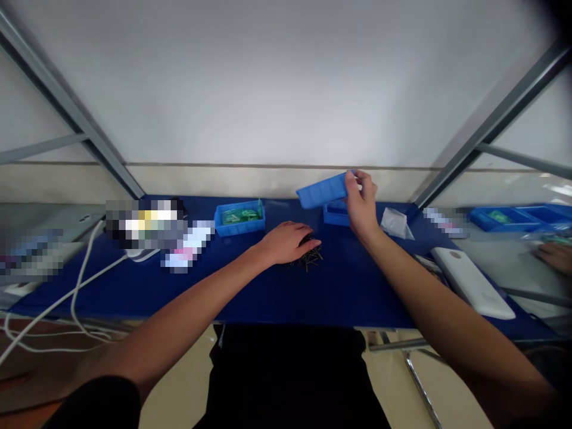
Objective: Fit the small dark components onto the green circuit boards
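Note:
My right hand (363,199) grips one end of a blue plastic bin (322,190) and holds it tilted above the table; its inside is turned away from me. Below and behind it, a second blue bin (336,215) stands on the table, partly hidden by my right hand and the raised bin. My left hand (290,241) lies over a small heap of thin, dark, needle-like pieces (309,257), its thumb and fingers apart. The fingers cover part of the heap. Farther left, a blue bin (240,225) holds green packets.
A clear plastic bag (395,223) lies right of the bins, near a long white case (472,283). White cables (80,280) run over the table's left side. Metal posts (487,128) frame both sides. Another person's hand (554,255) shows at far right, near blue trays (521,218).

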A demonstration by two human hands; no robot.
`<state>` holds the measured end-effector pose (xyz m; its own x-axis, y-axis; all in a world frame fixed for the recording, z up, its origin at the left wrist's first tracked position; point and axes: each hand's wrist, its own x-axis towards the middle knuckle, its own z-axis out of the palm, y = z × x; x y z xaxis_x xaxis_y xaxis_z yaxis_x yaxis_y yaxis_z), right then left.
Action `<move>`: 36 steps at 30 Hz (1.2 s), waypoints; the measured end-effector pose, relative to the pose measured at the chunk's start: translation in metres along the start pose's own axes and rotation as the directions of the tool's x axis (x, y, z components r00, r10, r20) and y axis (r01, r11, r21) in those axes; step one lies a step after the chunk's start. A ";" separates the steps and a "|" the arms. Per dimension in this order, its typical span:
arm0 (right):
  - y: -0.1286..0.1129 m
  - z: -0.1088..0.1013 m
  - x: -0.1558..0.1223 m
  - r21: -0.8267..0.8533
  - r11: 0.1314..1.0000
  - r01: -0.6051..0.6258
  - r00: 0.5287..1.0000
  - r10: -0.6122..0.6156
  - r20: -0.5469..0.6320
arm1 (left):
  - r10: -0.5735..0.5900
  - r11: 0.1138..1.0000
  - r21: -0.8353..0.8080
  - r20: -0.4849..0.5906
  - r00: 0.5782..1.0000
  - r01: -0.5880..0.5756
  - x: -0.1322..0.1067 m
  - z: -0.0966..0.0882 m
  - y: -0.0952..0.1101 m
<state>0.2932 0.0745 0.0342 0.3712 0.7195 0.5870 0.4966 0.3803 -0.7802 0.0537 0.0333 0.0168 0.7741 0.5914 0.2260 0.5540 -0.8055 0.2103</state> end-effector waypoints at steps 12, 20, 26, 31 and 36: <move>-0.010 0.016 -0.027 -0.208 0.910 0.359 0.869 -0.244 0.431 | -0.085 0.990 0.065 -0.408 0.909 0.122 -0.050 -0.036 -0.037; 0.007 0.015 -0.025 -0.181 0.849 0.496 0.733 -0.298 0.611 | -0.212 0.949 0.094 -0.515 0.831 0.300 -0.058 -0.027 -0.071; 0.002 0.000 -0.022 -0.268 0.787 0.555 0.749 -0.333 0.573 | -0.158 0.950 0.174 -0.445 0.882 0.258 -0.055 -0.022 -0.076; 0.014 -0.013 -0.025 -0.451 0.747 0.488 0.817 -0.209 0.537 | -0.140 0.959 0.164 -0.440 0.887 0.232 -0.049 -0.020 -0.086; 0.014 -0.013 -0.028 -0.436 0.762 0.478 0.759 -0.109 0.642 | -0.099 0.982 0.109 -0.405 0.909 0.155 -0.043 -0.020 -0.093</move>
<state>0.3001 0.0527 0.0096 -0.2757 0.8778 0.3917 0.8983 0.3804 -0.2201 -0.0378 0.0838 0.0064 0.5249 0.6321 0.5700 0.6973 -0.7034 0.1380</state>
